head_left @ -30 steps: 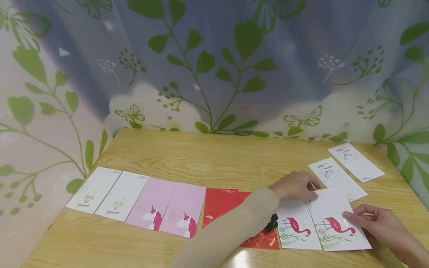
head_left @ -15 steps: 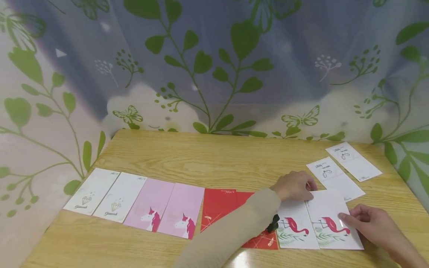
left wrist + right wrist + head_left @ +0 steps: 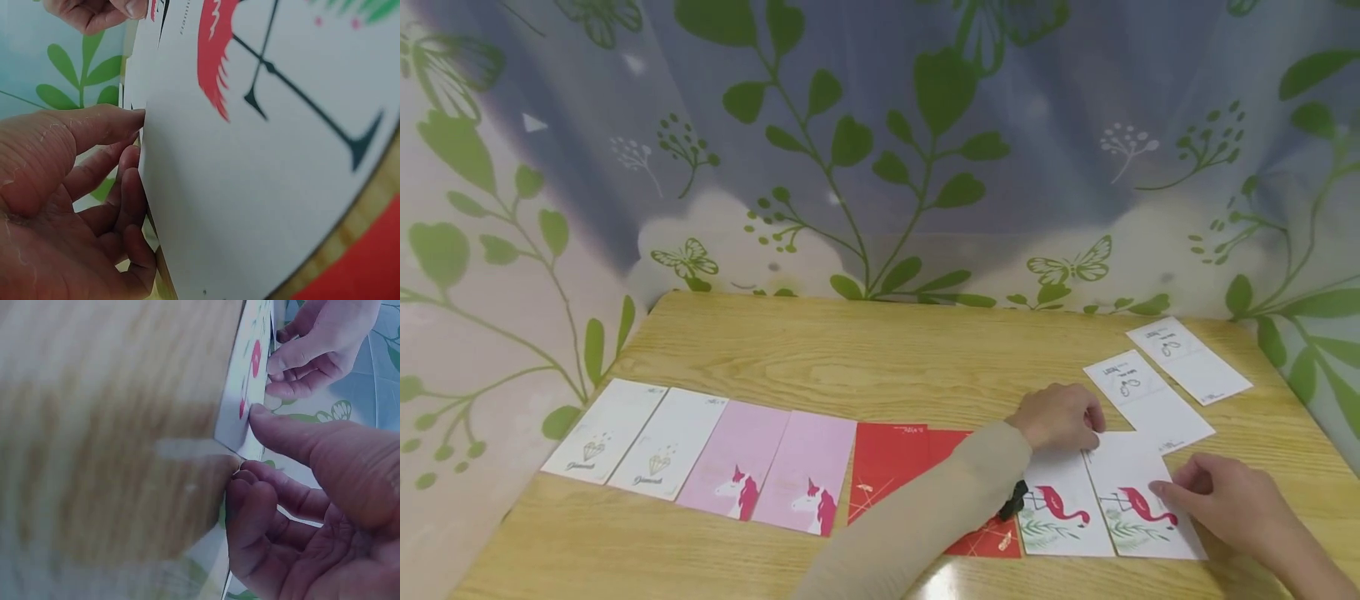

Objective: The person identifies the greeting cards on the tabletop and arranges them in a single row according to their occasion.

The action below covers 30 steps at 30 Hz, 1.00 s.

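Observation:
Two white flamingo cards lie side by side at the right end of a row on the table. My left hand (image 3: 1063, 417) is at their top edges, its thumb and curled fingers holding the edge of the left flamingo card (image 3: 1063, 508). On the right flamingo card (image 3: 1138, 467), the thumb of my right hand (image 3: 1232, 500) rests on the face near the right side, with the fingers curled at its edge. The right wrist view shows that thumb on the card (image 3: 234, 419) and fingertips by its corner. The left wrist view shows the left hand (image 3: 81, 181) against the card edge.
Leftward along the wooden table (image 3: 850, 350) lie two white diamond cards (image 3: 602, 433), two pink unicorn cards (image 3: 808, 467) and red cards (image 3: 883, 458), partly covered by my left sleeve (image 3: 925, 517). Two more white cards (image 3: 1187, 358) lie at the back right. A patterned curtain (image 3: 880, 167) hangs behind.
The right flamingo card has slid left with my right hand, so that it now lies closer against the left one. My left hand has stayed at the top edges.

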### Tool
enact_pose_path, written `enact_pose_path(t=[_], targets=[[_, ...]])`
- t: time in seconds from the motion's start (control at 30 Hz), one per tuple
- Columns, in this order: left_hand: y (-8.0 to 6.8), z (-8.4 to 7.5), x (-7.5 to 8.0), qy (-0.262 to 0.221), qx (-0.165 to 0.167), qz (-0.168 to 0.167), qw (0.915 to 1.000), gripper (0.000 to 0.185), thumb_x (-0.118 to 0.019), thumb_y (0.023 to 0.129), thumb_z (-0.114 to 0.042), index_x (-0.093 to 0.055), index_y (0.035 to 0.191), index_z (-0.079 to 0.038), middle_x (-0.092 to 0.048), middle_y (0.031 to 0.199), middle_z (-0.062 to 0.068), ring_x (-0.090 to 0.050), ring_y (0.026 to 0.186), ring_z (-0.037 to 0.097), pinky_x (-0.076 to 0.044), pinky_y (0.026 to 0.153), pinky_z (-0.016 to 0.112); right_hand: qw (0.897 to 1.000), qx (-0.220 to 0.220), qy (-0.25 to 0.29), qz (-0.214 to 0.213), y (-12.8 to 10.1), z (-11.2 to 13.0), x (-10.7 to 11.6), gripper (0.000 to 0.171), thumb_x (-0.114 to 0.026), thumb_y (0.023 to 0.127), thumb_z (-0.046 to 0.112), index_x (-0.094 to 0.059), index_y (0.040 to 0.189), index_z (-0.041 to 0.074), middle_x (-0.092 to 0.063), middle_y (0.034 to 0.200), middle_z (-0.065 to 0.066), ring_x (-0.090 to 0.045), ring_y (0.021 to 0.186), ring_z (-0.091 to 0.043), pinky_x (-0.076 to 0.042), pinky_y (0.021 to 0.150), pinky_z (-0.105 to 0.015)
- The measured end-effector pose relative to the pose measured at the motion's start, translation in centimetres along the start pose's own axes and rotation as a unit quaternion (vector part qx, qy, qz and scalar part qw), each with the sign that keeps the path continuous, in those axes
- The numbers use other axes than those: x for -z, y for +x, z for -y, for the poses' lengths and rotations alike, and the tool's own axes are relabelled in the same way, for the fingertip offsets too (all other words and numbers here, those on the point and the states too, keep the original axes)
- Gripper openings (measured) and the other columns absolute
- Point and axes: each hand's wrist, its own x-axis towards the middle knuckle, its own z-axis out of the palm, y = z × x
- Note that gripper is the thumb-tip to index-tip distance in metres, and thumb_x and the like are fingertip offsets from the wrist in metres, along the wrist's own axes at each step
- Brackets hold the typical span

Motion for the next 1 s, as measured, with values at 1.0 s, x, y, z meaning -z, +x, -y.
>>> enact_pose_path(t=[1.0], targets=[[0.2, 0.6, 0.6, -0.087, 0.020, 0.018, 0.9958, 0.005, -0.072, 0.094, -0.026, -0.070, 0.090, -0.023, -0.063, 0.088, -0.014, -0.055, 0.081, 0.002, -0.045, 0.074, 0.022, 0.999, -0.028, -0.001, 0.039, 7.0, -2.7, 4.8, 0.090, -0.072, 0.089, 0.054, -0.042, 0.130, -0.021, -0.054, 0.115, -0.043, -0.055, 0.098, -0.049, -0.048, 0.082, -0.059]])
